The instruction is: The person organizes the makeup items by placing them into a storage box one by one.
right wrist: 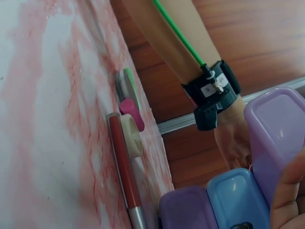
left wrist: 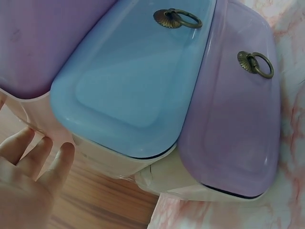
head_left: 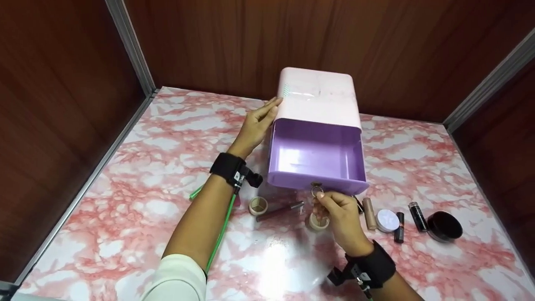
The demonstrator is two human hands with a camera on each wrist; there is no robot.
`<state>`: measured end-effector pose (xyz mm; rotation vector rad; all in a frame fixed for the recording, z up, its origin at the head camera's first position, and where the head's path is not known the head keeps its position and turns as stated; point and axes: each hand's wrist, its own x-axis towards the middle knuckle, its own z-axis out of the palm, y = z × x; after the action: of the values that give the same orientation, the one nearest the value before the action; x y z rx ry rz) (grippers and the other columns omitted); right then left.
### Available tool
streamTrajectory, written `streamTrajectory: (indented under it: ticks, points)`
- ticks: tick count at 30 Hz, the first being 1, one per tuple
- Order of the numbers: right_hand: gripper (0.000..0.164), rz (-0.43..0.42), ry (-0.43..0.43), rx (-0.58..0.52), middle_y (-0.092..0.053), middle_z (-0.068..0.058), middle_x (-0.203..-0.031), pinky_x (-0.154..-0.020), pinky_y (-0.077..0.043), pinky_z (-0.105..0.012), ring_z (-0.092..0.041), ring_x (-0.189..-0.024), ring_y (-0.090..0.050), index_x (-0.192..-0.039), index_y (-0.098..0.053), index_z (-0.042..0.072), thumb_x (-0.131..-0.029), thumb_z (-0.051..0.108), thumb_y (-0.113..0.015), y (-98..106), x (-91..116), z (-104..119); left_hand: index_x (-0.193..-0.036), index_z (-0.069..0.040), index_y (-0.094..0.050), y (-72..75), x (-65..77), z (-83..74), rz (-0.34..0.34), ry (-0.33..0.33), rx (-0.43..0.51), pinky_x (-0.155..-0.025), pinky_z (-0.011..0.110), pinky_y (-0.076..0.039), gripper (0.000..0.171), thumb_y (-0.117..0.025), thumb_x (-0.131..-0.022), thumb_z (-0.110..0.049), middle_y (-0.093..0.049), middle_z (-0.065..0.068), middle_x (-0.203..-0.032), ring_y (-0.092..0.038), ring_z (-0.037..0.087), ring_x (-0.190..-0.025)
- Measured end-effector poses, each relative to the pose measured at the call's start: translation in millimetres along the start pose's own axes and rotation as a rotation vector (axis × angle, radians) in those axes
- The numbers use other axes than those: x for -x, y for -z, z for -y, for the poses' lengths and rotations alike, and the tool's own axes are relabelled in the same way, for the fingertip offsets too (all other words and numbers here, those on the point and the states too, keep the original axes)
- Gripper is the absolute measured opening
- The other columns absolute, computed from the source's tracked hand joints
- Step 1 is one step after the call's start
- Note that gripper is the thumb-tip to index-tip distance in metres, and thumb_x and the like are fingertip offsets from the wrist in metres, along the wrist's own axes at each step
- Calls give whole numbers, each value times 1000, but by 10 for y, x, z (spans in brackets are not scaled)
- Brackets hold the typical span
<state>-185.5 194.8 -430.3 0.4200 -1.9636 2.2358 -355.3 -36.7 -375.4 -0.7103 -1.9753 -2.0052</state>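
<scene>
A small pink chest of drawers (head_left: 317,98) stands toward the back of the table, its purple top drawer (head_left: 286,179) pulled far out and showing a bare inside. My left hand (head_left: 256,127) rests against the chest's left side with fingers extended. With thumb and fingers, my right hand (head_left: 345,215) pinches the ring pull (head_left: 317,191) on the front of that drawer. Below it, in the left wrist view, the blue middle drawer (left wrist: 128,81) and the purple bottom drawer (left wrist: 233,114) are closed, each with a brass ring pull.
Right of my right hand lie a tan tube (head_left: 369,214), a white-lidded jar (head_left: 387,220), dark tubes (head_left: 399,228) and a black round container (head_left: 444,226). Under the drawer are a small round pot (head_left: 258,205) and a slim tube (head_left: 280,211). Wooden panels surround the marbled table (head_left: 138,200).
</scene>
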Motion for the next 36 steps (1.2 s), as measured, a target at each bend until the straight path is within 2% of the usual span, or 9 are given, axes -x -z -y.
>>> streamTrajectory:
  ticks: [2, 6, 10, 15, 17, 22, 28, 32, 36]
  points:
    - [25, 1, -9, 10, -63, -7, -66, -52, -51, -25, -13, -56, -58, -81, -61, -18, -96, 2, -57, 27, 18, 15, -139, -2, -52, 9, 47, -53, 0, 1, -1, -109, 21, -28, 38, -49, -103, -15, -40, 16, -149, -36, 14, -137]
    - [21, -21, -5, 84, -67, -9, -72, -59, -54, -27, -15, -62, -61, -82, -65, -11, -96, 2, -57, 164, 81, 83, -142, -3, -47, 24, 115, -35, -12, 23, 16, -108, 22, -31, 40, -48, -104, -15, -42, 10, -148, -40, 14, -135]
    - [20, -30, 29, 142, -66, -17, -76, -61, -55, -29, -19, -64, -61, -89, -63, -15, -98, 1, -55, 406, 164, 183, -144, -4, -44, 35, 197, 4, -6, 54, 7, -107, 22, -34, 43, -48, -104, -17, -40, 10, -149, -41, 16, -134]
    - [21, -166, 9, 204, -66, -18, -75, -59, -55, -28, -19, -62, -61, -91, -64, -15, -98, 4, -57, 771, 244, 340, -146, -9, -41, 29, 266, 265, 0, 68, -62, -107, 23, -34, 45, -46, -104, -23, -37, 9, -150, -39, 18, -136]
    - [22, -241, 9, 185, -66, -16, -74, -59, -55, -27, -18, -62, -62, -90, -63, -17, -97, 3, -59, 919, 261, 400, -147, -11, -40, 21, 285, 386, 2, 53, -108, -108, 24, -32, 46, -45, -105, -26, -36, 8, -151, -38, 19, -136]
    - [23, -384, 72, 38, -66, -16, -74, -58, -54, -25, -19, -63, -62, -89, -60, -21, -95, 1, -61, 1315, 288, 513, -149, -17, -38, -10, 394, 451, -10, 18, -234, -108, 24, -33, 47, -44, -105, -30, -36, 2, -152, -39, 17, -135]
    - [21, -502, 83, -135, -67, -21, -82, -58, -56, -28, -23, -65, -65, -95, -59, -22, -91, -2, -65, 1783, 315, 557, -147, -8, -39, -43, 492, 476, -13, 26, -217, -103, 25, -40, 45, -48, -104, -18, -40, 5, -149, -43, 18, -133]
    - [20, -625, 58, -185, -67, -22, -78, -54, -56, -28, -23, -61, -64, -94, -62, -21, -87, -3, -69, 2048, 334, 534, -142, -2, -44, -61, 505, 489, 2, 29, -203, -101, 24, -41, 42, -51, -102, -10, -39, 9, -149, -41, 22, -135]
    - [21, -721, 16, -203, -67, -20, -76, -50, -55, -28, -23, -56, -63, -93, -65, -19, -84, -2, -74, 2296, 335, 511, -138, 2, -47, -59, 507, 506, 11, 10, -240, -104, 23, -37, 40, -53, -100, -8, -38, 13, -149, -37, 25, -137]
